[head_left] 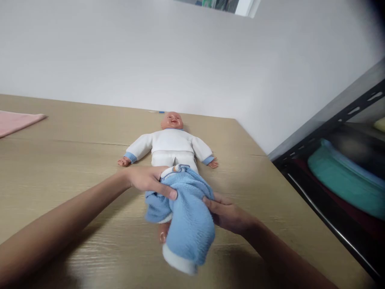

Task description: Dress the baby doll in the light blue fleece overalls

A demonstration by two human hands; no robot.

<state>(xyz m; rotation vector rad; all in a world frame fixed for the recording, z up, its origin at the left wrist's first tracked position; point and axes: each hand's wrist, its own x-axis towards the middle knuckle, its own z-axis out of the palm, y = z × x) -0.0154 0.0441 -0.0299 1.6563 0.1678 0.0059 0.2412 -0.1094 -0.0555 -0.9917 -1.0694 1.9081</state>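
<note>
A baby doll point(173, 140) in a white top with blue cuffs lies on its back, head toward the wall and arms spread. Blue fleece pants point(191, 212) with white trim are around its legs, bunched up to the thighs. One bare foot sticks out of the left leg opening; the other leg is hidden inside the cloth. My left hand point(150, 180) grips the waistband side, thumb on top of the fabric. On the opposite side, my right hand point(225, 210) pinches the pants between thumb and fingers.
The doll lies on a wooden table point(75, 168) against a white wall. A folded pink cloth point(19, 122) is at the far left. A small blue-and-white stick point(158, 112) lies behind the doll's head. Right of the table stands a black metal rack point(325, 228) holding a teal item point(345, 176).
</note>
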